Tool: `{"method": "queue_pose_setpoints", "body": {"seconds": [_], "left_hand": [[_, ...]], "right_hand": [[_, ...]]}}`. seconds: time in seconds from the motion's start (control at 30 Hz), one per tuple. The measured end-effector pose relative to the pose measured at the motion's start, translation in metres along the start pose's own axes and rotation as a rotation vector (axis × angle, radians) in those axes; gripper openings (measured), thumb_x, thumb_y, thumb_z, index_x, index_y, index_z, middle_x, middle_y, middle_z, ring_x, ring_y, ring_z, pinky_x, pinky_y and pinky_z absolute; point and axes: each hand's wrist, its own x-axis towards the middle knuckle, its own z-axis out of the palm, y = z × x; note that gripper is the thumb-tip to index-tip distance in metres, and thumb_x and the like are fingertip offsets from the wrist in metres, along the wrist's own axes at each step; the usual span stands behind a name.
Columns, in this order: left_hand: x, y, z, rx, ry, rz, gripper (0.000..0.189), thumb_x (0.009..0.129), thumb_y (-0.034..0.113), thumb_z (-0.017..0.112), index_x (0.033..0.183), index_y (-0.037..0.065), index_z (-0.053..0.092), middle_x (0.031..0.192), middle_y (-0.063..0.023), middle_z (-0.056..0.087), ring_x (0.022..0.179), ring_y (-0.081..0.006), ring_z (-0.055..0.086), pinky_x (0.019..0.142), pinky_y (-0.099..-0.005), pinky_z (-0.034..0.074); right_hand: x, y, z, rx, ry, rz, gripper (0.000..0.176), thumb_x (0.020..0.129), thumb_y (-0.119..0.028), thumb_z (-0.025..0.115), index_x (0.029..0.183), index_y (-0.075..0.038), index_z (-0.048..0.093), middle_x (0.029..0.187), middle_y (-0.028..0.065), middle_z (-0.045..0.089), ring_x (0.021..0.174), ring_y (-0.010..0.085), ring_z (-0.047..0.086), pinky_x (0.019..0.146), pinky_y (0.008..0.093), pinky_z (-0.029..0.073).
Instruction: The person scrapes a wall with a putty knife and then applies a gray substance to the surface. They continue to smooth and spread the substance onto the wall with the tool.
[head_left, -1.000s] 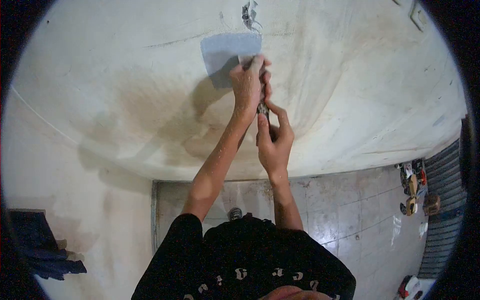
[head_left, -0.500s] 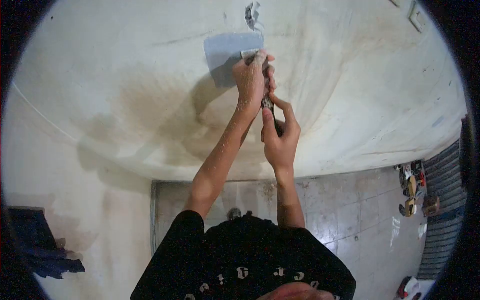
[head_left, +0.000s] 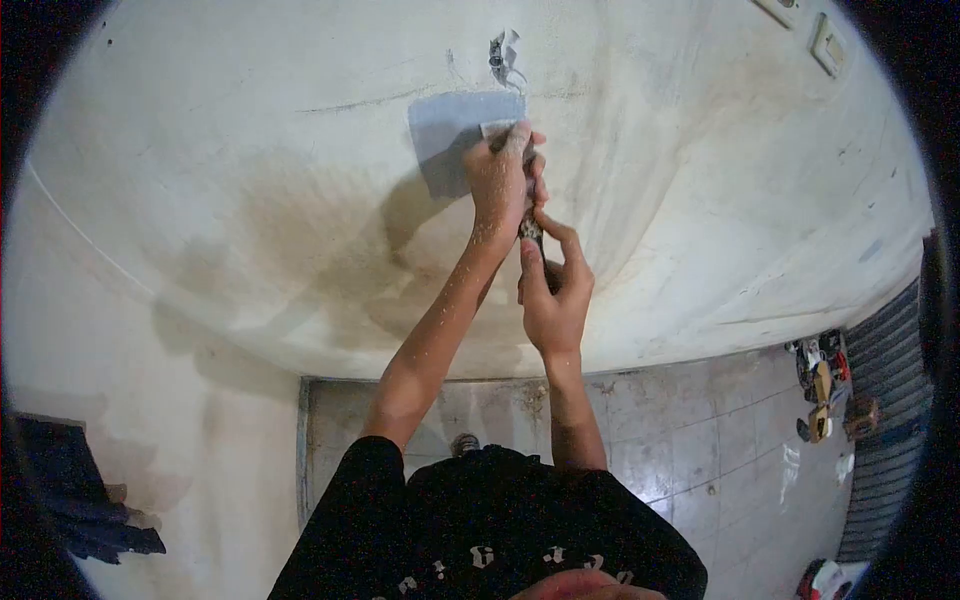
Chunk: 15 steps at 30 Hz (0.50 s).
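A scraper with a pale flat blade (head_left: pixel 496 129) and a dark, speckled handle (head_left: pixel 530 231) lies against the wall, its blade over a grey patch (head_left: pixel 440 120). My left hand (head_left: pixel 497 185) is closed round the scraper close behind the blade. Lower down, my right hand (head_left: pixel 556 300) grips the handle between thumb and fingers. Pale dust specks cover my left hand and forearm. The handle's lower end is partly hidden by my right hand.
Above the patch, a hole (head_left: pixel 499 58) shows in the wall. Switch plates (head_left: pixel 829 45) sit at upper right. Dark cloth (head_left: pixel 80 490) hangs at left. Several items (head_left: pixel 822 390) lie on the tiled floor (head_left: pixel 690 430) beside a corrugated shutter (head_left: pixel 882 400).
The view has tilted up slightly, so the wall and patch sit lower in the picture. Both hands keep their hold on the scraper, with the blade at nearly the same spot on the patch.
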Motion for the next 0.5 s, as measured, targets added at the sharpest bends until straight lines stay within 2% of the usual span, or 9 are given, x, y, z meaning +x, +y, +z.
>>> {"method": "queue_pose_setpoints", "body": {"seconds": [0.1, 0.23, 0.33, 0.37, 0.47, 0.5], "left_hand": [[0.000, 0.005, 0.004, -0.013, -0.007, 0.031, 0.027, 0.093, 0.027, 0.058, 0.090, 0.001, 0.060, 0.056, -0.0036, 0.052, 0.036, -0.0147, 0.047, 0.032, -0.0289, 0.035], [-0.006, -0.003, -0.001, -0.002, 0.027, -0.009, 0.026, 0.093, 0.028, 0.059, 0.090, 0.002, 0.061, 0.055, -0.0037, 0.052, 0.036, -0.0143, 0.047, 0.033, -0.0276, 0.037], [-0.004, 0.009, 0.007, -0.019, 0.018, 0.040, 0.026, 0.093, 0.028, 0.058, 0.088, 0.003, 0.061, 0.055, -0.0033, 0.052, 0.037, -0.0145, 0.047, 0.033, -0.0275, 0.037], [-0.004, 0.011, 0.010, -0.035, 0.016, 0.053, 0.026, 0.093, 0.028, 0.058, 0.088, 0.003, 0.061, 0.055, -0.0030, 0.052, 0.037, -0.0144, 0.048, 0.033, -0.0276, 0.036], [-0.005, -0.005, 0.000, -0.017, 0.022, 0.021, 0.027, 0.093, 0.029, 0.058, 0.087, 0.003, 0.061, 0.056, -0.0025, 0.052, 0.037, -0.0142, 0.048, 0.033, -0.0276, 0.036], [-0.002, -0.012, -0.004, -0.005, 0.024, 0.003, 0.028, 0.093, 0.029, 0.057, 0.087, 0.003, 0.061, 0.056, -0.0023, 0.052, 0.037, -0.0142, 0.048, 0.033, -0.0275, 0.036]], "right_hand": [[0.006, -0.005, 0.002, 0.016, 0.016, -0.043, 0.027, 0.094, -0.005, 0.055, 0.120, 0.004, 0.054, 0.106, 0.0128, 0.065, 0.084, 0.0073, 0.055, 0.064, 0.0214, 0.047], [-0.001, 0.001, -0.003, -0.018, -0.019, 0.007, 0.027, 0.093, -0.004, 0.055, 0.119, 0.004, 0.054, 0.100, 0.0112, 0.066, 0.072, 0.0052, 0.053, 0.056, 0.0210, 0.044], [0.008, -0.010, -0.001, 0.022, 0.004, -0.015, 0.028, 0.093, -0.006, 0.057, 0.120, 0.002, 0.055, 0.082, 0.0047, 0.061, 0.056, 0.0030, 0.047, 0.048, 0.0206, 0.036], [0.009, -0.013, -0.001, 0.015, 0.017, -0.029, 0.028, 0.094, -0.009, 0.057, 0.121, 0.000, 0.056, 0.069, 0.0001, 0.055, 0.051, 0.0027, 0.044, 0.045, 0.0205, 0.032], [0.004, -0.002, -0.001, 0.009, 0.019, -0.032, 0.028, 0.094, -0.009, 0.057, 0.121, -0.001, 0.056, 0.069, 0.0005, 0.055, 0.051, 0.0025, 0.044, 0.045, 0.0210, 0.031], [0.001, -0.001, -0.003, -0.019, 0.003, -0.014, 0.028, 0.093, -0.006, 0.057, 0.121, 0.001, 0.055, 0.082, 0.0054, 0.061, 0.055, 0.0031, 0.046, 0.046, 0.0216, 0.035]]}}
